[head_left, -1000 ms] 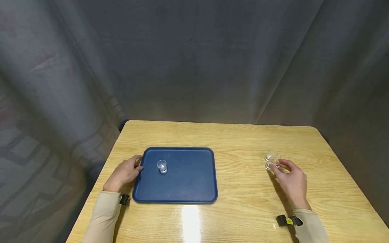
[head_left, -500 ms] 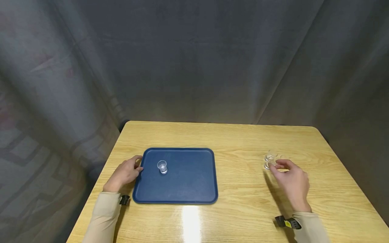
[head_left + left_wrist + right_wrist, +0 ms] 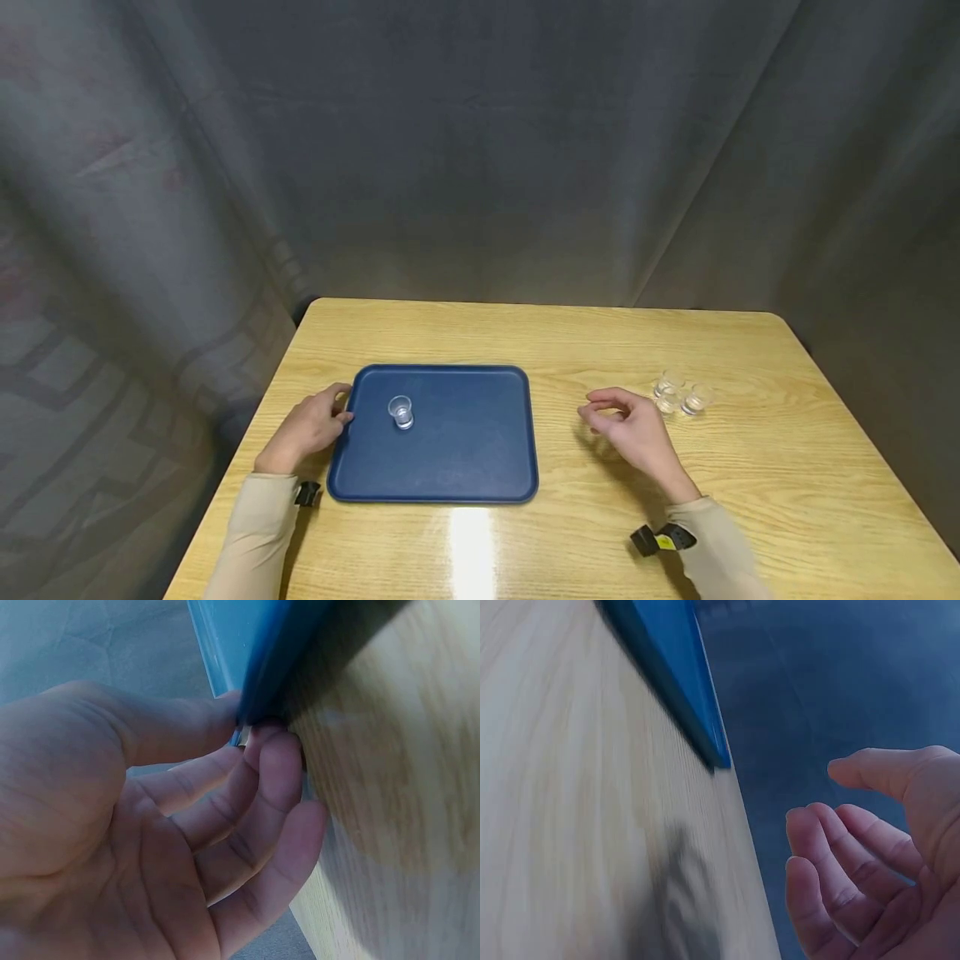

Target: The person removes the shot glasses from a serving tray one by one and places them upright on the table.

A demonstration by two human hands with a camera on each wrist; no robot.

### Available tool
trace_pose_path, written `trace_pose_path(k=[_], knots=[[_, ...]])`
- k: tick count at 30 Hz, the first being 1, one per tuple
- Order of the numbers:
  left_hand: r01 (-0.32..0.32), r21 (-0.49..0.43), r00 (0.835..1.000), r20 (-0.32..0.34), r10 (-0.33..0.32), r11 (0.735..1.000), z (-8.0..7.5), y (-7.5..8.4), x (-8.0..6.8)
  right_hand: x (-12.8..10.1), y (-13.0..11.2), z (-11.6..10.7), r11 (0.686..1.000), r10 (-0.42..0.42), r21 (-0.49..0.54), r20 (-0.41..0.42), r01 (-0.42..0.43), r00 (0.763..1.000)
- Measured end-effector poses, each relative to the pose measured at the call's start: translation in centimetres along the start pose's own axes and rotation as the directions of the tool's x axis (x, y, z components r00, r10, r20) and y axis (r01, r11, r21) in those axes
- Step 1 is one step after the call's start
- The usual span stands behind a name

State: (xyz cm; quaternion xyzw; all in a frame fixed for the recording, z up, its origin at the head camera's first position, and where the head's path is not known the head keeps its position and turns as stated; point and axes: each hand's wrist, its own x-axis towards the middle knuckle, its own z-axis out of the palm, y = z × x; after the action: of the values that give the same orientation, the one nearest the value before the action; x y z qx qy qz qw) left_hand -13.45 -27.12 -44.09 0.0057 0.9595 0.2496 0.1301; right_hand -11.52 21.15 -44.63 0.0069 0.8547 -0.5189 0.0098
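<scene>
Clear small plastic cups (image 3: pixel 678 397), three in a cluster, stand on the pale wooden worktop (image 3: pixel 585 342) just behind and to the outer side of the right hand (image 3: pixel 630 429), close by but not touched. That grip is seen loosely curled, thumb near forefinger; whether anything is pinched there cannot be told, and nothing is seen in the right wrist view. A single like cup (image 3: pixel 401 412) stands upright on the dark blue rectangular plastic tray (image 3: pixel 465 454), well across from that grip. The tray's left edge is touched by the relaxed left hand (image 3: pixel 307 427), which lies far from the cluster.
</scene>
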Motion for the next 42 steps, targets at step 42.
trace_pose_path(k=[42], knots=[[0.0, -0.002, 1.0, -0.002, 0.0, 1.0, -0.1, -0.1, -0.1, 3.3, -8.8, 18.3, 0.961, -0.276, 0.113, 0.312, 0.253, 0.909]])
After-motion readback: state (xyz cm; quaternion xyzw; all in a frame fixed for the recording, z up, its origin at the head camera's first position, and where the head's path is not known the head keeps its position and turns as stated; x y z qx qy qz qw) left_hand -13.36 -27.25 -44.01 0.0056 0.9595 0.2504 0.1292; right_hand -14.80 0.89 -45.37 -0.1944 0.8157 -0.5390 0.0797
